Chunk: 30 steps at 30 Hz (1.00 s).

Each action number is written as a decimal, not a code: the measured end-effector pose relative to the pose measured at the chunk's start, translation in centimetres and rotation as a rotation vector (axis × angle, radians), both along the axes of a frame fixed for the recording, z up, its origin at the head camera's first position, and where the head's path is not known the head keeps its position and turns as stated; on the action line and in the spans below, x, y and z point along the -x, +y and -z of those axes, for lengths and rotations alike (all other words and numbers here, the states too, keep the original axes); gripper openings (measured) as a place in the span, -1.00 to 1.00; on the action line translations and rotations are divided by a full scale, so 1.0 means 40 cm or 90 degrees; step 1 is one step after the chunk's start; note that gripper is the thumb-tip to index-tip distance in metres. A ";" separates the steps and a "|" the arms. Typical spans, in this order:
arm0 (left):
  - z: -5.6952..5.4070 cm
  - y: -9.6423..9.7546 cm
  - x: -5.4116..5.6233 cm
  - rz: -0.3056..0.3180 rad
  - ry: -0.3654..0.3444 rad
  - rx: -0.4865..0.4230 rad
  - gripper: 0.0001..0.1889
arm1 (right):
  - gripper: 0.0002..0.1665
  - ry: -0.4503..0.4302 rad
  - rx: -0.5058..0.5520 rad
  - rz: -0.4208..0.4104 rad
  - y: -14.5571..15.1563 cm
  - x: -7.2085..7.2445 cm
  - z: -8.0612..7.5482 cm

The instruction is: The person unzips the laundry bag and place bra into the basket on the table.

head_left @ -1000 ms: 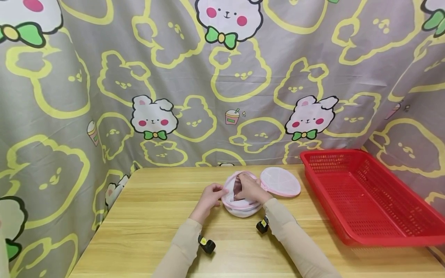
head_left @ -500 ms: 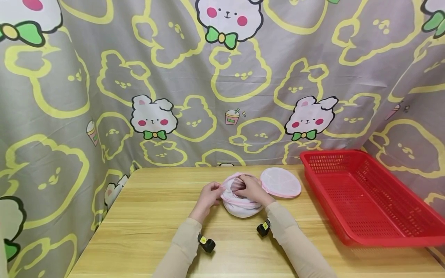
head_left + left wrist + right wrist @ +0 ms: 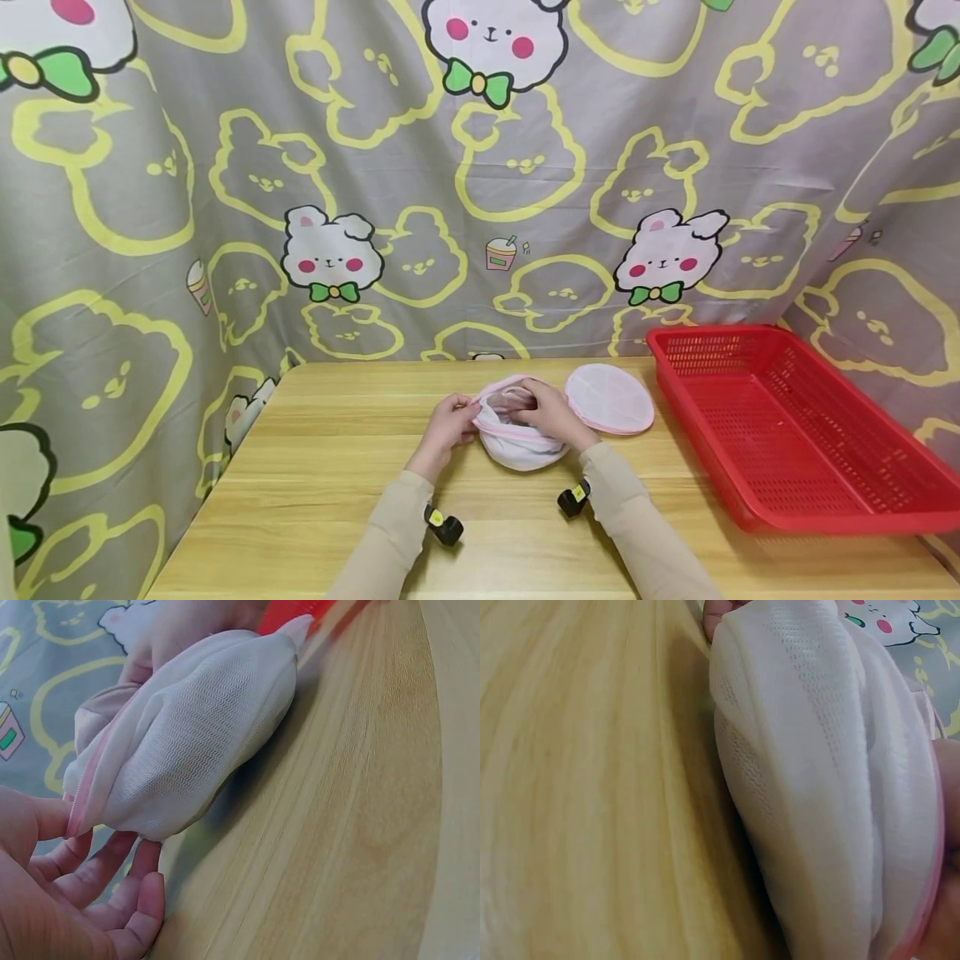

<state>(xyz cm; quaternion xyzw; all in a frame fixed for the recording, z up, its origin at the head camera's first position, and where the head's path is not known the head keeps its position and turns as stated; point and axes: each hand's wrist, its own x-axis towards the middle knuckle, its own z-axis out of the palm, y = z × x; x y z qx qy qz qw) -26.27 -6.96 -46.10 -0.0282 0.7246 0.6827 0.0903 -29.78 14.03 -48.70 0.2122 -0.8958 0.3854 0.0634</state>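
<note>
A white mesh laundry bag (image 3: 519, 454) with a pink zip edge sits on the table, its mouth open at the top. My left hand (image 3: 446, 429) pinches the zip edge on the left, thumb on the pink trim (image 3: 88, 787) and the other fingers under the mesh. My right hand (image 3: 555, 415) reaches over the right side into the mouth, its fingers partly hidden inside. Greyish-pink cloth (image 3: 105, 712) shows at the mouth in the left wrist view; I cannot tell whether the right hand grips it. Right of the bag lies a round white mesh panel (image 3: 609, 398) with pink trim.
A large red plastic basket (image 3: 787, 433) with perforated walls stands along the right of the wooden table (image 3: 337, 467). A grey curtain (image 3: 420, 183) with cartoon prints hangs behind and at both sides.
The bag's mouth has spread wider, its left edge drawn slightly left by my left hand. My right hand has shifted a little right inside it, and the round panel has slid slightly right.
</note>
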 end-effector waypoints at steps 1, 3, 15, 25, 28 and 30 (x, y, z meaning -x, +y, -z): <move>-0.002 -0.001 -0.001 0.003 -0.002 0.000 -0.83 | -0.55 -0.007 0.002 0.002 0.000 0.000 0.001; 0.009 -0.002 0.004 0.003 -0.008 -0.004 -0.84 | -0.56 -0.016 0.002 0.009 0.002 -0.002 0.000; 0.057 -0.009 0.036 0.004 -0.015 -0.018 -0.85 | -0.72 -0.026 0.046 0.044 0.019 -0.007 -0.017; -0.018 -0.007 -0.017 0.016 -0.004 -0.010 -0.82 | -0.73 -0.017 0.123 0.094 0.031 -0.007 -0.028; -0.015 -0.007 -0.015 0.014 -0.006 -0.013 -0.82 | -0.74 -0.024 0.128 0.105 0.034 -0.005 -0.028; -0.012 -0.007 -0.013 0.014 -0.007 -0.015 -0.83 | -0.74 -0.030 0.130 0.107 0.035 -0.006 -0.031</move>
